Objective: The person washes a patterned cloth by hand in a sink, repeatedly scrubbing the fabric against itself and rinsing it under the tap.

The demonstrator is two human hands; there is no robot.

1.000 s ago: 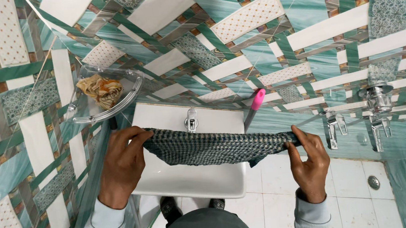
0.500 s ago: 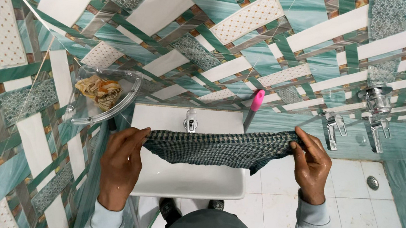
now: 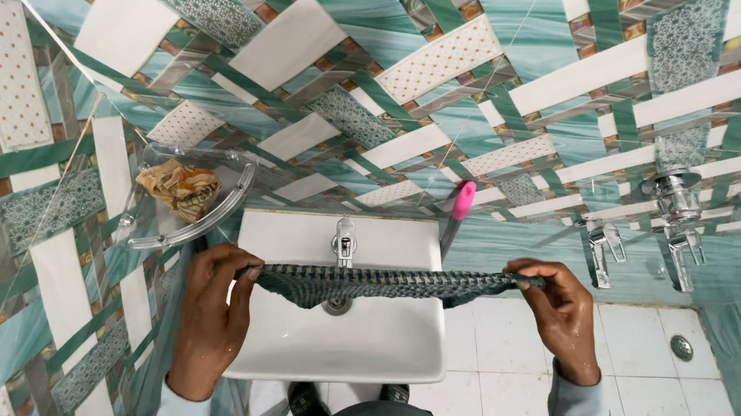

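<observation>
— Looking down from the head camera, what sits closest?
— Grey clothing at the bottom edge, with two pale sleeves and dark shoes on the white floor tiles [image 3: 498, 378]. Just above, the left hand [image 3: 213, 318] and right hand [image 3: 557, 305] are both raised over the white sink [image 3: 348, 339].
— What are they doing?
— Each hand is clamped on one end of a dark checked cloth [image 3: 369, 281], fingers pinched over its edge. The cloth stretches nearly flat between them, spanning the basin, its right part hanging past the sink's edge.
— And behind that?
— A chrome tap [image 3: 343, 238] stands at the back of the sink, just beyond the cloth, with the drain [image 3: 337, 306] showing under it. A pink-tipped handle [image 3: 461, 200] leans against the wall right of the sink.
— Further out?
— A clear corner shelf [image 3: 206, 216] on the left holds a crumpled yellowish rag [image 3: 177, 187]. Chrome wall taps [image 3: 677, 203] sit to the right, a floor drain [image 3: 681, 347] below them. Teal and white patterned tiles [image 3: 429, 64] cover the walls.
</observation>
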